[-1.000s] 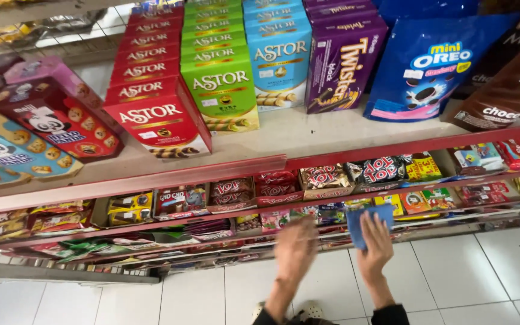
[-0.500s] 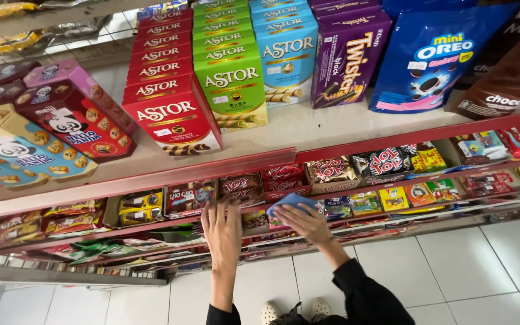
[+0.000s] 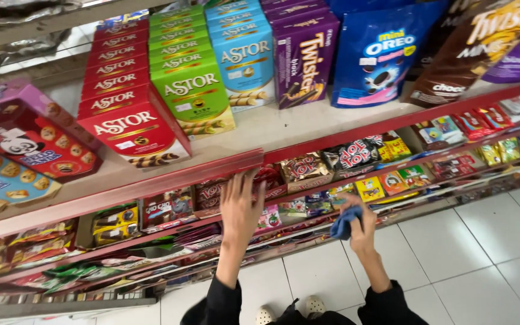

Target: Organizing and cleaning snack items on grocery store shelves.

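Change since the earlier frame: the left hand (image 3: 240, 207) had been raised from the lower snack shelf to the red shelf edge (image 3: 151, 186), and the right hand (image 3: 359, 224) had been drawn back rightward and lower, with the blue cloth (image 3: 341, 225) bunched where it had earlier lain flat.

Left hand: fingers spread open, fingertips at the red shelf edge, in front of red-and-brown snack packets (image 3: 215, 192); nothing was gripped.

Right hand: fingers closed around the blue cloth, held in front of the lower shelves, just below the small yellow packets (image 3: 369, 188).

Upper shelf (image 3: 272, 129): red wafer-stick boxes (image 3: 130, 129), green wafer-stick boxes (image 3: 194, 90), light blue wafer-stick boxes (image 3: 245, 57), a purple box (image 3: 305, 57), a blue cookie pouch (image 3: 377, 57) and a brown pouch (image 3: 458, 60) were ranged in rows. Panda biscuit boxes (image 3: 28, 141) were noted at far left.

Floor: white tiles (image 3: 482, 253); pale shoes (image 3: 290, 310) were seen at the bottom edge.
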